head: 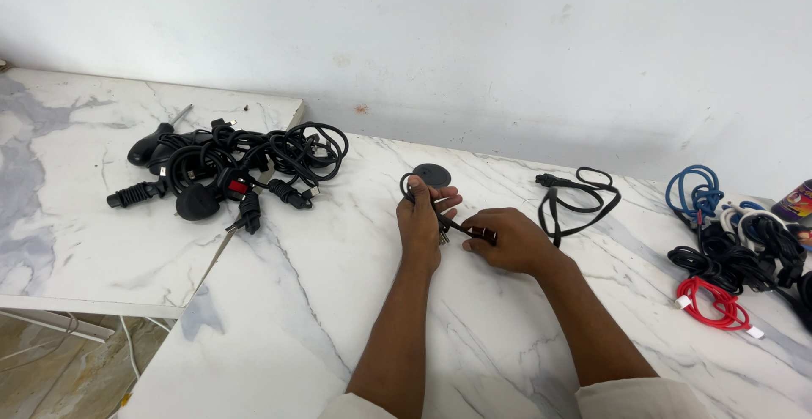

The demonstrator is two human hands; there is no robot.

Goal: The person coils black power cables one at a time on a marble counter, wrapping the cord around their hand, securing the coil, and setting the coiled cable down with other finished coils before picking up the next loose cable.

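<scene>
Two white marble-pattern tabletops (279,301) are set side by side, the left one slightly overlapped by the right one. A big tangled heap of black power cords with plugs (228,169) is dumped on the left top, near its right edge. Around the middle of the right top, a thin black cable with a round disc-shaped end (433,175) is held between the left hand (420,216) and the right hand (507,240), which are nearly touching. A loosely looped black cable (579,199) is laid just right of and behind the hands. Far right, a pile of blue, white, black and red coiled cables (732,250) is stacked by the edge.
</scene>
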